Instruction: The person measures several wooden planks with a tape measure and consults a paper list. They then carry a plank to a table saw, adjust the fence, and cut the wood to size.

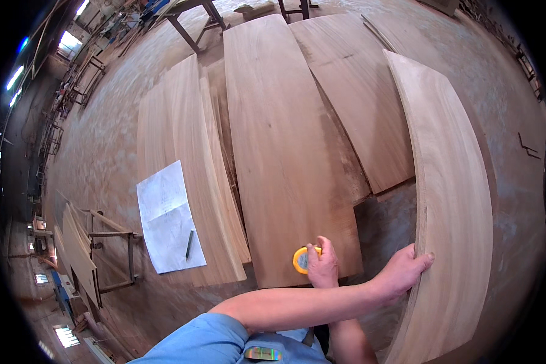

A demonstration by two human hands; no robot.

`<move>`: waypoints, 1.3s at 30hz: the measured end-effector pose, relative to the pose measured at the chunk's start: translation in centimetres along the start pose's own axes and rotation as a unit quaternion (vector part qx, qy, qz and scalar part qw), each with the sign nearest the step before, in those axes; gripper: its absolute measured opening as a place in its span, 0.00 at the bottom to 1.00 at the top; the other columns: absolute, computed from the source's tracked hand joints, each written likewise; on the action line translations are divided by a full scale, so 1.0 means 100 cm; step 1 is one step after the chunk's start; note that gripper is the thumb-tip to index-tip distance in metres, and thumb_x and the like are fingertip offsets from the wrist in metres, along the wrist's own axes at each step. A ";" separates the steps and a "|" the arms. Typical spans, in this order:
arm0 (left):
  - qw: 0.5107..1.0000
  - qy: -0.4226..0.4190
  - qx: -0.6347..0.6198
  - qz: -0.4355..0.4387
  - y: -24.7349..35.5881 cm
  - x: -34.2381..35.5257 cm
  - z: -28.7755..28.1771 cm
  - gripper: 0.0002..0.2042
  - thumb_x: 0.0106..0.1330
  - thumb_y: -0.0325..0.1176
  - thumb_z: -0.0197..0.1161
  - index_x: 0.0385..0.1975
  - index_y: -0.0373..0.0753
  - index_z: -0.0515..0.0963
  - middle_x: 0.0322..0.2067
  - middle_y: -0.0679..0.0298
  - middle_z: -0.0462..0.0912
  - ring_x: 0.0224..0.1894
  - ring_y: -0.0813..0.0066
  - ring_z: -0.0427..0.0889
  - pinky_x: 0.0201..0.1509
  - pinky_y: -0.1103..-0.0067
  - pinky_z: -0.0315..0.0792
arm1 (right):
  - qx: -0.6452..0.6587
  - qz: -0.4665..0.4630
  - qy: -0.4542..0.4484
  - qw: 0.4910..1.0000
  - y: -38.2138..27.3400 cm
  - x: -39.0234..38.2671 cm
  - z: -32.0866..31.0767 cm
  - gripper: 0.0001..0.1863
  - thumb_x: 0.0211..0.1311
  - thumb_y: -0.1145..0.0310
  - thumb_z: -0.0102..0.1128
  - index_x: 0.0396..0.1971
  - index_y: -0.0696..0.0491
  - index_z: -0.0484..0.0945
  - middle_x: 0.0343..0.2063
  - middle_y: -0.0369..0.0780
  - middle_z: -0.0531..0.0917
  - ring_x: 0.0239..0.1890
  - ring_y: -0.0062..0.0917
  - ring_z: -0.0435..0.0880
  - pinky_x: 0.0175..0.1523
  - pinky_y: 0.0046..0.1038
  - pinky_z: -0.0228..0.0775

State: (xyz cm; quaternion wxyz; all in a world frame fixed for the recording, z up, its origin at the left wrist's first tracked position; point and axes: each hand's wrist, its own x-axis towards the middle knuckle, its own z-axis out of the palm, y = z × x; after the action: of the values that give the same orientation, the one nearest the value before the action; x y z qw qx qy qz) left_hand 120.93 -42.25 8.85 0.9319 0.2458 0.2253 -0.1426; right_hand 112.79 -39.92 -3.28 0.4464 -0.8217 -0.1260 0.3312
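My left arm crosses in front of my body to the right. There my left hand (400, 274) is closed on the near edge of a long pale wooden board (456, 188), its thumb lying over the face and its other fingers mostly hidden. Under that arm, my right hand (325, 265) grips a round yellow tape measure (300, 260) with a grey centre. The tape measure is over the near end of a wide wooden panel (279, 145); whether it touches the panel I cannot tell. No drawn-out blade can be made out.
Left of the panel, a creased white paper sheet (164, 212) with a dark pencil (189, 245) lies on stacked planks (185, 121). Another wide panel (355, 91) lies at the far right. A metal-framed rack (130, 258) with boards stands at left, a dark trestle (191, 24) at the back.
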 end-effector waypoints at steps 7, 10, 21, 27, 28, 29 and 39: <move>0.998 -0.048 -0.028 -0.014 0.006 0.001 -0.011 0.14 0.70 0.35 0.52 0.49 0.32 0.68 0.43 0.61 0.78 0.44 0.75 0.76 0.49 0.76 0.72 | -0.048 -0.143 0.009 0.988 -0.008 -0.004 0.005 0.32 0.51 0.77 0.61 0.58 0.59 0.63 0.59 0.49 0.66 0.62 0.42 0.66 0.64 0.37 0.62; 0.998 -0.059 -0.019 -0.030 0.008 0.004 -0.020 0.17 0.70 0.33 0.53 0.55 0.33 0.66 0.47 0.62 0.77 0.45 0.78 0.76 0.51 0.76 0.73 | 0.016 -0.102 0.042 0.994 0.014 -0.038 -0.027 0.31 0.55 0.72 0.59 0.61 0.57 0.62 0.61 0.47 0.64 0.64 0.40 0.64 0.66 0.38 0.59; 0.996 -0.065 0.029 -0.049 -0.048 0.031 -0.027 0.21 0.68 0.33 0.53 0.59 0.33 0.64 0.49 0.65 0.75 0.48 0.79 0.72 0.56 0.78 0.67 | 0.559 -0.015 0.256 0.789 0.061 -0.177 -0.089 0.32 0.66 0.47 0.45 0.63 0.52 0.62 0.57 0.43 0.69 0.57 0.36 0.69 0.60 0.44 0.63; 0.994 -0.037 0.052 -0.085 -0.059 0.035 -0.025 0.20 0.67 0.31 0.56 0.57 0.33 0.65 0.49 0.63 0.76 0.49 0.77 0.73 0.55 0.77 0.69 | 0.647 -0.060 0.341 0.680 0.057 -0.172 -0.103 0.32 0.62 0.48 0.50 0.61 0.52 0.65 0.53 0.42 0.72 0.52 0.34 0.70 0.59 0.43 0.63; 0.993 -0.048 0.044 -0.095 -0.057 0.035 -0.022 0.20 0.66 0.30 0.58 0.57 0.34 0.66 0.50 0.61 0.76 0.50 0.75 0.75 0.55 0.75 0.70 | 0.639 -0.079 0.350 0.680 0.053 -0.171 -0.109 0.31 0.61 0.49 0.52 0.60 0.53 0.66 0.51 0.41 0.74 0.50 0.33 0.70 0.59 0.43 0.64; 0.994 -0.033 -0.003 -0.108 -0.059 0.033 -0.021 0.21 0.66 0.29 0.58 0.57 0.34 0.66 0.50 0.61 0.76 0.50 0.73 0.76 0.55 0.73 0.70 | 0.636 -0.090 0.361 0.676 0.050 -0.169 -0.110 0.31 0.60 0.50 0.53 0.59 0.53 0.67 0.49 0.41 0.75 0.48 0.32 0.71 0.58 0.43 0.65; 0.996 0.075 -0.014 -0.037 0.055 0.081 -0.064 0.11 0.61 0.31 0.56 0.42 0.37 0.73 0.38 0.59 0.81 0.39 0.64 0.82 0.47 0.64 0.79 | 0.645 -0.102 0.430 0.624 0.038 -0.225 -0.097 0.30 0.64 0.50 0.49 0.59 0.54 0.66 0.53 0.43 0.74 0.53 0.37 0.71 0.60 0.45 0.63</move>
State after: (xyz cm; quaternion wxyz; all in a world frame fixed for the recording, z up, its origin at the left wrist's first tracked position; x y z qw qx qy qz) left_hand 127.69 -35.57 2.10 0.9099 0.2340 0.3055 -0.1548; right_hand 101.94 -59.71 7.02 0.8962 -0.3541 0.2434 -0.1106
